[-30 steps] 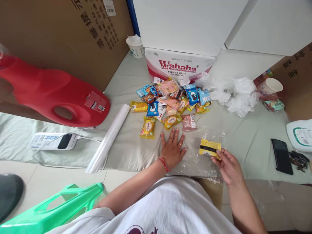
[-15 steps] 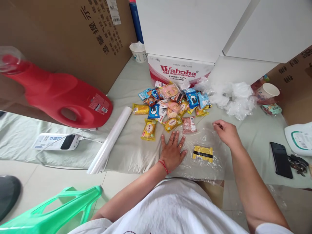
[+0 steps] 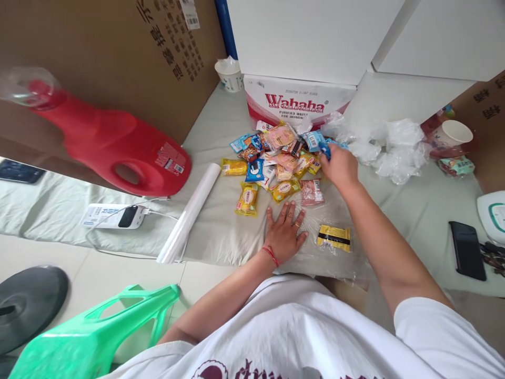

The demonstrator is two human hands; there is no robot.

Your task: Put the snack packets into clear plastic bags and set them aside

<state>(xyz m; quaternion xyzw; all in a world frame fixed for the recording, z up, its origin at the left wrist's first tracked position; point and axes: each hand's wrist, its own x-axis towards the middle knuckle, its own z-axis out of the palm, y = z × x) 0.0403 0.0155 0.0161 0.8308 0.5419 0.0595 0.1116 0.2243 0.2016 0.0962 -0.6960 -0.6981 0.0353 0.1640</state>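
Observation:
My left hand (image 3: 283,231) lies flat with spread fingers on a sheet of clear plastic film (image 3: 305,258). My right hand (image 3: 342,167) pinches a blue snack packet (image 3: 325,150) at the right side of a heap of wrapped snacks; the fingers hide most of it. The heap holds a pink-looking packet (image 3: 281,136), another blue packet (image 3: 254,170) and several yellow-wrapped cakes. One yellow-wrapped cake (image 3: 247,198) lies at its front left. A reddish packet (image 3: 311,192) is just beyond my left fingertips. A yellow packet with a black band (image 3: 334,238) rests on the film.
A Wahaha carton (image 3: 298,100) stands behind the heap. Crumpled clear plastic bags (image 3: 398,150) and a paper cup (image 3: 453,138) are on the right, with a phone (image 3: 467,250) nearer. To the left are a film roll (image 3: 191,213), a power bank (image 3: 112,216) and a red jug (image 3: 130,147).
My right hand has moved forward and left from beside the film to the heap, and has taken hold of a blue packet. My left hand stays flat. The view has shifted slightly.

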